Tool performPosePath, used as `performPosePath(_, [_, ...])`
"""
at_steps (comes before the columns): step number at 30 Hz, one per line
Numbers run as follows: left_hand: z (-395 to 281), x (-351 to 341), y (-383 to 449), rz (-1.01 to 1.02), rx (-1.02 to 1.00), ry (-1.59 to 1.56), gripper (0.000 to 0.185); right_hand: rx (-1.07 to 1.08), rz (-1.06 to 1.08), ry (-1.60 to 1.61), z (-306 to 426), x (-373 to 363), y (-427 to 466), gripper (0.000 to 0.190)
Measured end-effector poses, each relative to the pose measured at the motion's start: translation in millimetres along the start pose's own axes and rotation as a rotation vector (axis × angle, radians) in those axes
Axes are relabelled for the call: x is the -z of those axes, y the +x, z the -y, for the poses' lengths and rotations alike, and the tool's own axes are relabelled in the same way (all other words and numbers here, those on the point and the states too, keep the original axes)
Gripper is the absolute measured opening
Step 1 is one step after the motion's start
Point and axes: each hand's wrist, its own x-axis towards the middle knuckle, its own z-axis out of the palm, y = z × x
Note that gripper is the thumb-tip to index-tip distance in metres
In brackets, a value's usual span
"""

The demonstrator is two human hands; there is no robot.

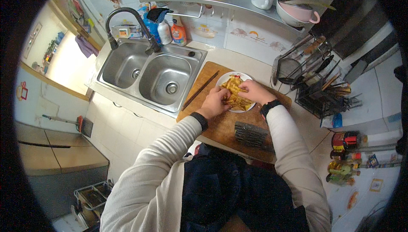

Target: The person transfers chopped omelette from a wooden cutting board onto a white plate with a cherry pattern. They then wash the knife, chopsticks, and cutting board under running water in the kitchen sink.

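A white plate (241,110) with a patterned rim holds a pile of yellow food strips (234,87), which look like cut egg pancake. My left hand (213,102) is at the plate's left side, fingers and thumb around the edge of the pile. From the right, my right hand (255,91) pinches the food with its fingertips; the exact grip is partly hidden. Under the plate lies a wooden cutting board (220,133). Dark chopsticks (200,90) rest along the board's left side. Nearer to me, a dark cleaver with a textured blade (251,134) lies flat on it.
Left of the board is a double steel sink (172,72) with a black faucet (127,10). Spray bottles (178,33) stand behind it. A utensil rack (314,88) with knives and ladles is at right, beside sauce bottles (344,141). Overhead runs a metal shelf (236,5).
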Motion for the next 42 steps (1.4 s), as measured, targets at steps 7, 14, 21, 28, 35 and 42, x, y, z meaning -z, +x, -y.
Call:
performPosePath(7, [-2, -2, -2, -0.079, -0.097, 0.058, 0.041, -0.034, 0.091, 0.055, 4, 6, 5, 0.035])
performPosePath(14, [-6, 0, -1, -0.085, -0.081, -0.03, 0.035, -0.023, 0.087, 0.088, -3, 12, -6, 0.036])
performPosePath(21, [-9, 7, 1, -0.083, -0.192, 0.072, 0.03, -0.068, 0.135, -0.021, -6, 11, -2, 0.038])
performPosePath(28, [-15, 8, -3, -0.015, -0.09, 0.116, 0.028, 0.101, 0.037, -0.05, 0, 4, -2, 0.03])
performPosePath(35, [-9, 5, -1, -0.003, -0.023, 0.113, 0.029, -0.17, -0.241, 0.402, 0, 13, -5, 0.024])
performPosePath(42, [6, -5, 9, -0.027, 0.264, -0.084, 0.047, -0.246, -0.314, 0.603, -22, 21, 5, 0.028])
